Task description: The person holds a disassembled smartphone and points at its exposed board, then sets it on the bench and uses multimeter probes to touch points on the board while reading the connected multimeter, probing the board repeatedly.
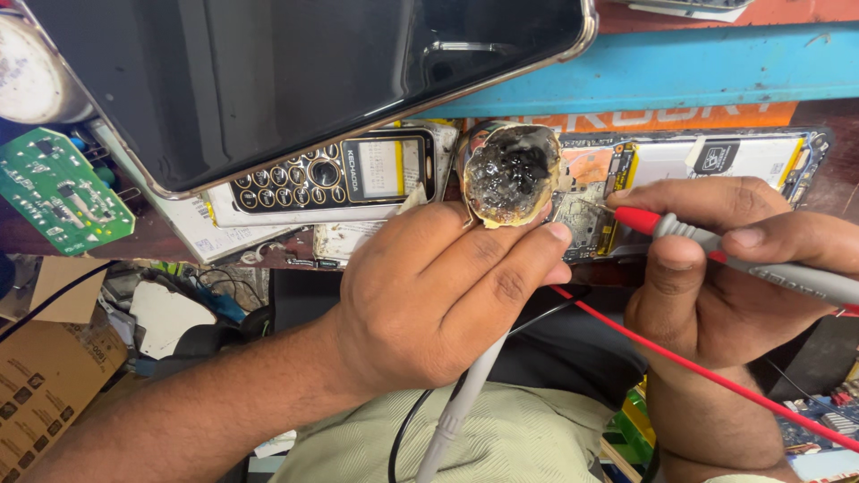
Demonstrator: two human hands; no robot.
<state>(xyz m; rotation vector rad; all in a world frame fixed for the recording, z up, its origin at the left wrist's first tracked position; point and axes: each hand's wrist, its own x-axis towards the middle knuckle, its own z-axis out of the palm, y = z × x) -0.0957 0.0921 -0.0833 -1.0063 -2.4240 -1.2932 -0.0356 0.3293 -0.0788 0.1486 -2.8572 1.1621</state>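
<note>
Right hand (725, 268) fingers (680, 259) clamped on red-tipped probe (667, 225), tip touching opened phone board (617, 192) on table (814, 188). Left hand (438, 291) fingers curled together over grey probe (456, 407), beside burnt flux tin (510, 174). Keypad phone (335, 174) lies left; green circuit board (58, 192) beyond.

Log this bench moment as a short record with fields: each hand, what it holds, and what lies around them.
left hand: closed around a grey probe, its tip hidden behind the fingers
right hand: grips a red-tipped probe, tip on the opened phone board
beside the board: round tin of dark flux
nearby: keypad phone, large dark smartphone, green circuit board
leads: red wire runs from the right hand
</note>
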